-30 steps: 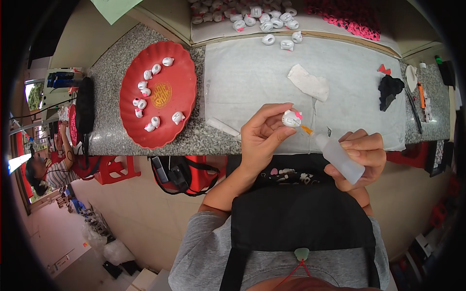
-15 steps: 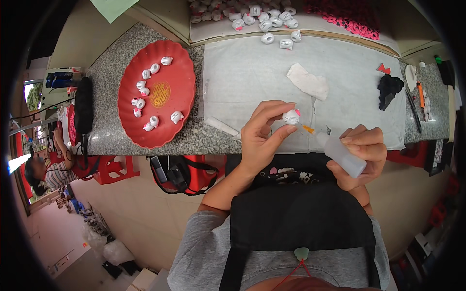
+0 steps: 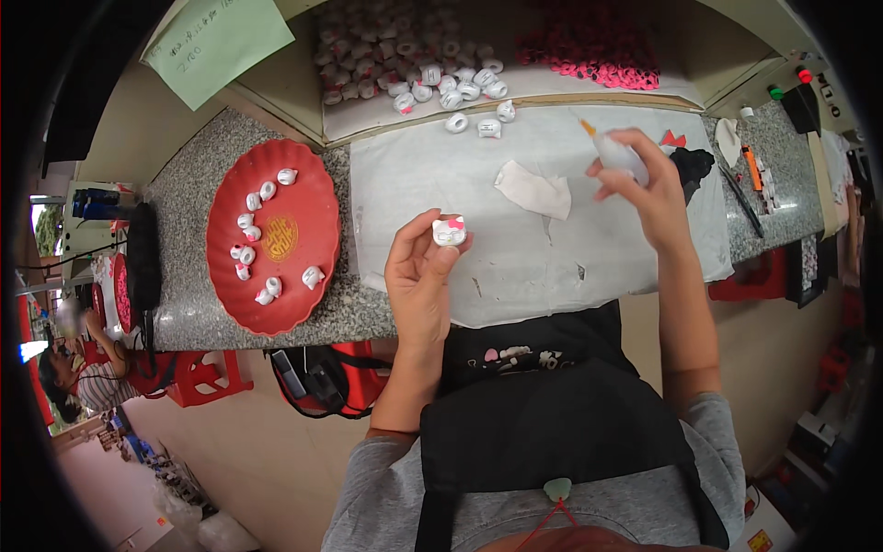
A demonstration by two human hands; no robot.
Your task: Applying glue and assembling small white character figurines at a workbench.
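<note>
Left hand: (image 3: pixel 421 271) thumb and fingertips pinching one piece, over the left front part of the sheet; wrist crosses the sheet's front edge.
White cat-head piece: (image 3: pixel 449 231) up in the left fingers, pink bow uppermost at its right, well apart from the bottle.
Right hand: (image 3: pixel 648 189) thumb and fingers wrapped round the bottle, toward the sheet's far right; forearm crosses the front edge too.
Squeeze bottle: (image 3: pixel 618 158) whitish, tilted, a bit blurred; orange tip (image 3: pixel 587 127) points away and left, near the shelf lip. Height over the sheet: can't tell.
White sheet: (image 3: pixel 515 276) wide stretch shows between left hand and right forearm; front edge runs up to the black apron (image 3: pixel 552 432).
Sheet obstacles: white tissue (image 3: pixel 533 190) mid-sheet, between the hands; black cloth (image 3: pixel 692 173) just right of the right hand, red scrap (image 3: pixel 674 139) beyond it.
Shelf lip: (image 3: pixel 515 101) bounds the far side; three loose white pieces (image 3: pixel 489 129) sit just in front, heaped white pieces (image 3: pixel 395 55) and pink pieces (image 3: pixel 598 55) behind.
Red tray: (image 3: pixel 308 221) scalloped rim, narrow granite strip between it and the sheet; near rim close to the counter's front edge. White pieces inside in a curved row, one off at right.
Right end: orange tool (image 3: pixel 753 169) and thin black tool (image 3: pixel 741 200) on granite, beyond the sheet's edge.
</note>
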